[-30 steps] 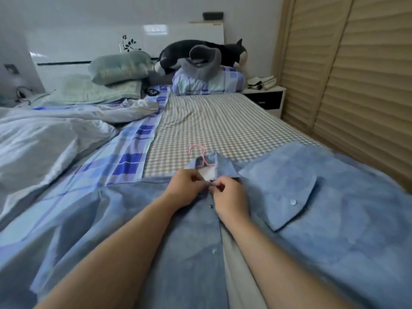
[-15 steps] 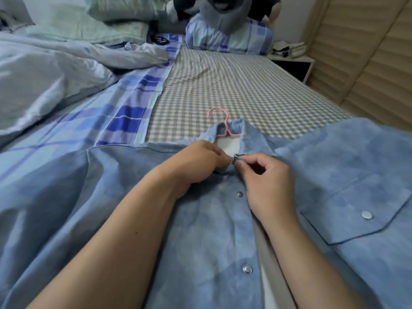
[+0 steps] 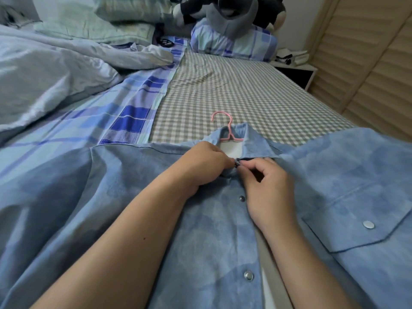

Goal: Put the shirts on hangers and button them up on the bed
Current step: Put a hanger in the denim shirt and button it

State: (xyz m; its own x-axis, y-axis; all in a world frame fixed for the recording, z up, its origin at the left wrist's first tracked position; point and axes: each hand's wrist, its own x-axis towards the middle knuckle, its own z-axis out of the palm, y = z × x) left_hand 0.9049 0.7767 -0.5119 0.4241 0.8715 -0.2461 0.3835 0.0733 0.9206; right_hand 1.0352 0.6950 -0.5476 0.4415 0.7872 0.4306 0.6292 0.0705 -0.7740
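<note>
1. A light blue denim-look shirt (image 3: 200, 241) lies front-up across the near end of a bed (image 3: 234, 90), filling the lower half of the view.
2. A thin pink hanger (image 3: 225, 128) sits inside the shirt; its curved hook pokes out past the collar (image 3: 252, 141) onto the checked sheet (image 3: 223, 85).
3. The shirt fabric is soft and mottled, with faint paler patches. Round silver snap buttons (image 3: 242, 198) run down the front placket, and one more fastens the pointed flap of a chest pocket (image 3: 367, 228) on the right.
4. Below the hands the two front edges lie apart, showing a pale grey strip between them.
5. The sheet is a small grey-and-white check. To the left lies a blue plaid cover (image 3: 124, 112) and a crumpled pale grey duvet (image 3: 44, 70).
6. At the head of the bed are green pillows (image 3: 100, 25), a plaid pillow (image 3: 234, 43) and a dark plush toy (image 3: 227, 12).
7. Slatted wooden doors (image 3: 367, 63) stand to the right.
8. Both bare forearms reach forward from the bottom edge, meeting at the neck opening just below the collar.
9. The left hand (image 3: 202, 166) is curled knuckles-up, pinching the left front edge.
10. The right hand (image 3: 267, 186) pinches the opposite edge between thumb and forefinger, its fingertips touching the left hand's at the top snap.
</note>
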